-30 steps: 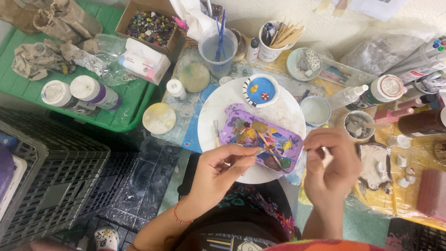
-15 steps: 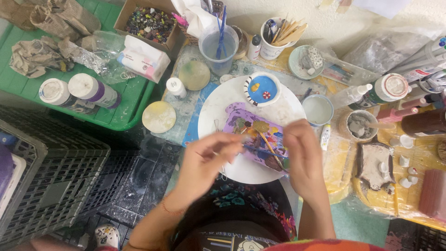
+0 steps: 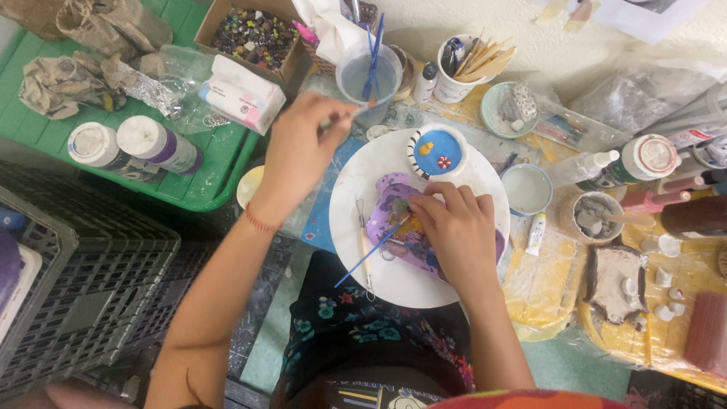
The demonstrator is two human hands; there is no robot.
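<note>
— Cluttered craft table, paint-spattered, seen from above: what is recorded at its centre?

— One round white plate (image 3: 469, 189) is listed, bearing a purple paint-smeared palette (image 3: 390, 220), a small blue-glazed ceramic dish with a striped rim (image 3: 438, 151) and a metal-tipped sculpting tool (image 3: 365, 250).

— How is the right hand entered?

— The right hand (image 3: 458, 231) is laid on the palette, fingers curled shut around a thin blue-handled paintbrush (image 3: 371, 257); the handle is angled down toward the plate's lower left.

— And the left hand?

— The left hand (image 3: 303, 151) is raised beside a clear plastic water cup (image 3: 369, 76), where blue brushes are stood. Its fingers are pinched closed on a slender pale stick (image 3: 344, 115), the tip held at the cup's wall.

— What is catalogued around these?

— A green plastic tray (image 3: 219, 163) holding two white-capped paint bottles (image 3: 129, 144), a cardboard box of dark beads (image 3: 254, 34), a white mug of wooden sticks (image 3: 462, 72), a black plastic crate (image 3: 68, 295), and a grey clay slab (image 3: 613, 280) on yellow cloth are noted.
</note>
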